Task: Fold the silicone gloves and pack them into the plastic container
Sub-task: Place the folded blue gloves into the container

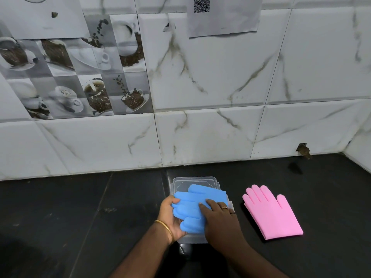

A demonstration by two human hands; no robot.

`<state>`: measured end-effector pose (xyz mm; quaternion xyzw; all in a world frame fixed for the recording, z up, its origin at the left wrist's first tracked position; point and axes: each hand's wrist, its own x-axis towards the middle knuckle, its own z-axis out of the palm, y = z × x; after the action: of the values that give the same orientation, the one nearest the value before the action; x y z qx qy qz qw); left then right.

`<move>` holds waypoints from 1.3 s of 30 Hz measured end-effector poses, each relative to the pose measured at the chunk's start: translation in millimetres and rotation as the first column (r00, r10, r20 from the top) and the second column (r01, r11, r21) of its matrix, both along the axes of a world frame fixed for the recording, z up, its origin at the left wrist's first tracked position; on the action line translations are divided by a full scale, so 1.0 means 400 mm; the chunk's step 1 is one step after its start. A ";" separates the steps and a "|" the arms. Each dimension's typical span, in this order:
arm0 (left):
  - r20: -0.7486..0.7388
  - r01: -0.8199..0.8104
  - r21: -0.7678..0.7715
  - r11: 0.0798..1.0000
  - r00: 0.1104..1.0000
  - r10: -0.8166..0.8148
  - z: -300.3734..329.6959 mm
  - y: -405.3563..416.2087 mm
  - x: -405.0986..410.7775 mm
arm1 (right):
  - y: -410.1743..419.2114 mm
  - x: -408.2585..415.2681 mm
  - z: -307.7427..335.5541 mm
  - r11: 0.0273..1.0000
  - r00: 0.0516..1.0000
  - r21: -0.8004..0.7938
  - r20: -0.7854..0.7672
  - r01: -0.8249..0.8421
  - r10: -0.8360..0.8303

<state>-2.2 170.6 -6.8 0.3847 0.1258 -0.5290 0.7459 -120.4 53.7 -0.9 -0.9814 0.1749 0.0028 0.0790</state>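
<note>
Blue silicone gloves (pixel 192 205) lie folded over the clear plastic container (pixel 192 180) on the black counter. My left hand (pixel 169 217) grips their left edge, fingers curled around the glove fingers. My right hand (pixel 219 219) presses flat on top of them from the right. Most of the container is hidden under the gloves and my hands; its far rim and a near corner show. A pink silicone glove (pixel 273 213) lies flat to the right, fingers pointing away from me.
The black counter (pixel 80 207) runs left and right and ends at a white marble-tiled wall (pixel 200 137). A side wall closes the far right corner. A small dark smudge (pixel 295 168) sits near the back right.
</note>
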 end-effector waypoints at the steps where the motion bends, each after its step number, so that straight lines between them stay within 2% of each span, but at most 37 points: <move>1: 0.005 0.010 0.042 0.999 1.000 -0.010 0.004 -0.003 0.000 | 0.001 0.001 -0.007 1.000 1.000 -0.004 -0.013 0.003 -0.003; 6: 0.013 0.051 0.169 0.984 0.998 -0.054 0.021 -0.014 0.007 | -0.001 0.019 -0.015 1.000 1.000 -0.012 -0.025 0.015 -0.015; 12: 0.079 0.072 0.319 0.945 0.992 -0.103 0.013 -0.035 0.008 | -0.012 0.038 -0.015 1.000 0.994 0.010 -0.112 -0.013 0.014; 16: 0.092 0.102 0.310 0.945 0.986 -0.136 0.017 -0.043 0.005 | -0.016 0.044 -0.021 1.000 0.990 0.027 -0.137 -0.011 0.015; 18: 0.098 0.156 0.294 0.943 0.977 -0.192 0.030 -0.039 0.010 | -0.019 0.045 -0.022 0.999 0.991 0.032 -0.131 -0.014 0.018; 20: 0.124 0.274 0.345 0.898 0.935 -0.333 0.046 -0.020 0.029 | -0.022 0.046 -0.024 0.999 0.991 0.039 -0.129 -0.018 0.023; 22: 0.164 0.408 0.531 0.743 0.811 -0.562 0.078 0.002 0.057 | -0.025 0.047 -0.025 0.999 0.991 0.048 -0.133 -0.021 0.027; 23: 0.177 0.426 0.673 0.605 0.701 -0.691 0.105 0.011 0.071 | -0.027 0.047 -0.026 0.998 0.990 0.055 -0.137 -0.019 0.026; 24: 0.184 0.372 0.813 0.449 0.567 -0.803 0.136 0.015 0.083 | -0.028 0.048 -0.027 0.998 0.989 0.061 -0.144 -0.015 0.023; 25: 0.197 0.224 0.924 0.309 0.414 -0.889 0.165 0.015 0.091 | -0.028 0.050 -0.027 0.998 0.988 0.066 -0.153 -0.011 0.021; 26: 0.217 -0.006 0.975 0.222 0.242 -0.946 0.189 0.010 0.097 | -0.028 0.052 -0.027 0.998 0.987 0.070 -0.161 -0.008 0.019; 27: 0.239 -0.245 0.945 0.216 0.066 -0.969 0.204 0.000 0.100 | -0.028 0.054 -0.027 0.997 0.985 0.076 -0.170 -0.005 0.018; 28: 0.276 -0.384 0.880 0.281 -0.070 -0.959 0.209 -0.015 0.095 | -0.028 0.057 -0.026 0.996 0.984 0.086 -0.178 -0.002 0.017; 29: 0.329 -0.405 0.838 0.367 -0.161 -0.930 0.210 -0.031 0.083 | -0.028 0.059 -0.025 0.995 0.983 0.096 -0.185 0.000 0.018; 30: 0.355 -0.366 0.831 0.419 -0.233 -0.906 0.204 -0.046 0.068 | -0.029 0.061 -0.022 0.994 0.982 0.105 -0.190 0.001 0.019; 31: 0.341 -0.311 0.850 0.426 -0.291 -0.894 0.189 -0.059 0.051 | -0.032 0.064 -0.019 0.994 0.981 0.111 -0.191 0.002 0.020; 32: 0.291 -0.277 0.878 0.391 -0.338 -0.895 0.168 -0.070 0.036 | -0.037 0.065 -0.016 0.993 0.981 0.116 -0.192 0.004 0.019; 34: 0.122 -0.300 0.918 0.259 -0.408 -0.905 0.130 -0.082 0.021 | -0.049 0.070 -0.009 0.992 0.980 0.124 -0.200 0.008 0.017; 36: -0.004 -0.329 0.932 0.155 -0.434 -0.901 0.104 -0.088 0.019 | -0.063 0.077 -0.002 0.992 0.974 0.123 -0.225 0.002 0.026; 39: -0.047 -0.314 0.943 0.112 -0.459 -0.887 0.071 -0.103 0.015 | -0.077 0.084 0.005 0.994 0.961 0.108 -0.271 -0.029 0.057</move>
<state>4.0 129.4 21.5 0.8622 -0.4422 -0.2066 -0.1356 -86.7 23.0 1.0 -0.9698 0.1623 0.1489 0.1046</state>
